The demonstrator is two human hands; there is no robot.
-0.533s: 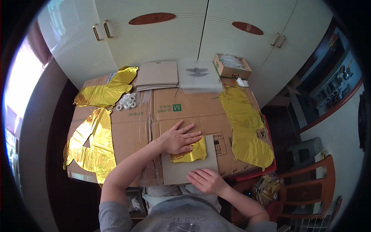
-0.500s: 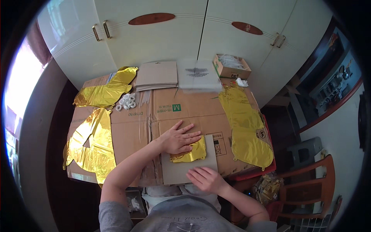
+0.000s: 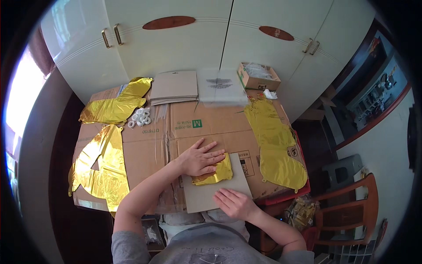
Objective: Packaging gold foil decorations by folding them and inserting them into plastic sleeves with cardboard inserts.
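Note:
A folded gold foil balloon [image 3: 215, 173] lies on a grey card sheet [image 3: 206, 193] at the near edge of the table. My left hand [image 3: 200, 157] rests flat on the foil's left part, fingers spread toward the right. Flat on the card's lower part, just below the foil, lies my right hand [image 3: 235, 203]. Neither hand grips anything.
Flattened brown cardboard [image 3: 176, 132] covers the table. Gold foil balloons lie at the left [image 3: 101, 163], back left [image 3: 116, 105] and right [image 3: 277, 141]. White rings [image 3: 140, 117], a stack of grey cards [image 3: 175, 86], clear bags [image 3: 220, 86] and a small box [image 3: 258, 75] sit at the back. A wooden chair [image 3: 351, 211] stands right.

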